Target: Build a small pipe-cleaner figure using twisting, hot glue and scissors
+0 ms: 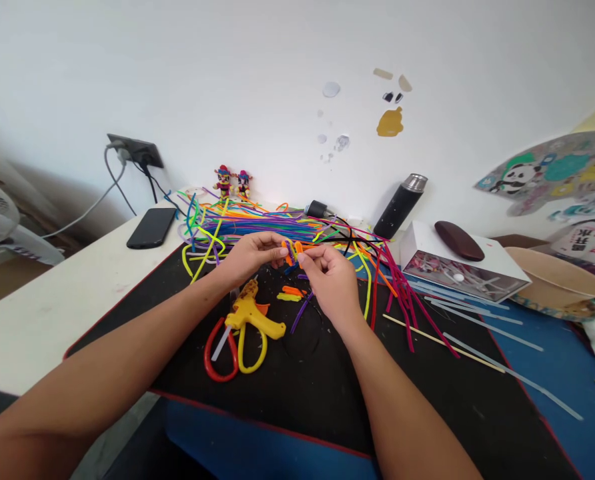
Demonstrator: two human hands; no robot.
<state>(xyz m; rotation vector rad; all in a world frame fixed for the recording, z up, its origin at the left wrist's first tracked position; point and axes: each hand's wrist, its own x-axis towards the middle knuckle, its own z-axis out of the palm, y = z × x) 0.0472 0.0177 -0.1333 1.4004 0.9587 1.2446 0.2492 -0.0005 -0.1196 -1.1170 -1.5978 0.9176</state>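
Observation:
Between my two hands, over the black mat (297,393), is a small piece of bent orange and purple pipe cleaners (291,251). My left hand (257,255) pinches its left side between thumb and fingers. On its right side, my right hand (330,275) pinches it the same way. Below them lie short folded orange and yellow pipe cleaner pieces (291,293) and a purple pipe cleaner (302,312). A yellow hot glue gun (252,315) with a glue stick poking out rests on scissors with red and yellow handles (221,353).
Many coloured pipe cleaners (272,229) are heaped behind my hands. A black phone (151,227) lies at left, and two small figurines (223,181) stand by the wall. To the right are a thermos (400,208), a white box (465,267), glue sticks (512,383) and a wooden skewer (442,342).

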